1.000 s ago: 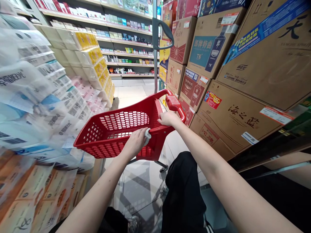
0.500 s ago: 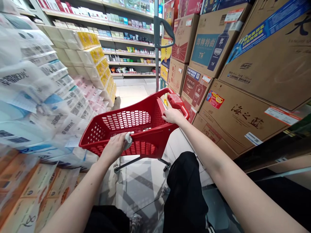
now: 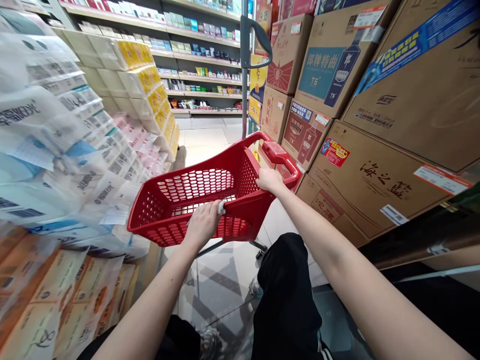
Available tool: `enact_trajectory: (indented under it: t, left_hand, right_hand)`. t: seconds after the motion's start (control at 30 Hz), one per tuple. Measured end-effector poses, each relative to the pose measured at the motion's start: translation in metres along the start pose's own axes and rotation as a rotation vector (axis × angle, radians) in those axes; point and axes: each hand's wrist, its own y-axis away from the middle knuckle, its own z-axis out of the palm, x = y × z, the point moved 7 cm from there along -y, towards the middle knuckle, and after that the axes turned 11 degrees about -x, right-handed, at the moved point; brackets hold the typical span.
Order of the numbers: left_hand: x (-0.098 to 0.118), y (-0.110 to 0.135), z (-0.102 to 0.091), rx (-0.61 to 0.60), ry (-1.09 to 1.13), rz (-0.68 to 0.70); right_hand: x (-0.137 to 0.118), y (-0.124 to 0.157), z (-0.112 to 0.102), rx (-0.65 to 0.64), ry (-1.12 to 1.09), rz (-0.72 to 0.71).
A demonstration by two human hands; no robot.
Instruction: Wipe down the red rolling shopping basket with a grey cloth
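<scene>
A red plastic shopping cart stands on the tiled floor in front of me, its basket empty. My left hand is closed on a small white cloth and presses it against the cart's near rim. My right hand grips the cart's rear right corner, just below the red handle. My knee in black trousers shows below the cart.
Stacked packs of tissue paper line the left side. Brown cardboard cartons are piled high on the right, close to the cart. A grey upright handle pole rises behind the cart. Shelves of goods cross the aisle's far end.
My left hand with the cloth slid left along the near rim, then back to the right. The cart shifted slightly rightward with my right hand.
</scene>
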Motion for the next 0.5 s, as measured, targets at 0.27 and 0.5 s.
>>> enact_trajectory:
  t: [0.27, 0.5]
  left_hand:
    - [-0.054, 0.05, 0.007, 0.002, -0.088, -0.051]
    - [-0.067, 0.056, 0.002, 0.04, -0.097, -0.164]
  right_hand:
    - [0.02, -0.003, -0.003, 0.022, 0.009, 0.03]
    - [0.004, -0.002, 0.001, 0.035, 0.03, 0.014]
